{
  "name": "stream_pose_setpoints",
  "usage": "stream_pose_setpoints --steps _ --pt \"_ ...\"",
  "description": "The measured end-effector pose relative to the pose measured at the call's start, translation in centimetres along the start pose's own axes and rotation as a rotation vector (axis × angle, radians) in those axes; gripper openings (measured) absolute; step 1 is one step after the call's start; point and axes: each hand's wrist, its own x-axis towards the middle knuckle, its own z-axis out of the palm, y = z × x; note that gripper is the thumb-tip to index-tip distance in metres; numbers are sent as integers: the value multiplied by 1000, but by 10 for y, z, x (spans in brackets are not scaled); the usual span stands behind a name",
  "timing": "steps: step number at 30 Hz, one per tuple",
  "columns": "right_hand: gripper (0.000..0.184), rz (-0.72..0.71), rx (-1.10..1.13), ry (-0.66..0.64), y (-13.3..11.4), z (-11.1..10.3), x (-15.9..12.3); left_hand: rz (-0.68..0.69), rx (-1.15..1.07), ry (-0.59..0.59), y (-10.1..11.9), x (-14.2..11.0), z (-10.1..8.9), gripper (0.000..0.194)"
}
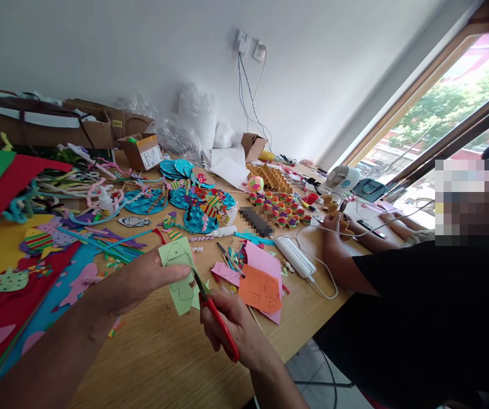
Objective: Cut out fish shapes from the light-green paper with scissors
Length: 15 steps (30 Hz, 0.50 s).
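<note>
My left hand (150,275) pinches a light green sheet of paper (179,298) with a fish-like outline drawn on it, thumb in front and fingers behind. Red-handled scissors (222,326) are gripped in my right hand (235,324), their blades at the right edge of the green paper. Another bit of green paper shows just behind the blades. Right of the scissors lie an orange sheet (261,289) with drawn shapes and a pink sheet (265,258) partly under it. A small pink piece with a drawing (226,272) is beside them.
A person in a black top (431,307) works at the right. A white power strip (295,255) with its cable lies between us. Blue paper plates (146,201), painted egg cartons (280,209), pipe cleaners and colored sheets (35,284) cover the table. A small fan (342,179) stands near the window.
</note>
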Motion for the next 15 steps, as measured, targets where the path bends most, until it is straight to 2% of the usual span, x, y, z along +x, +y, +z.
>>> stream_pose_setpoints --steps 5,11,15 --pt "45 0 -39 -8 3 -2 -1 9 7 -16 2 1 0 9" --pt "51 -20 -138 11 -1 -3 -2 -20 31 -52 3 1 0 11" --pt "52 -23 -167 24 -4 -3 -2 -19 49 -19 3 1 0 11"
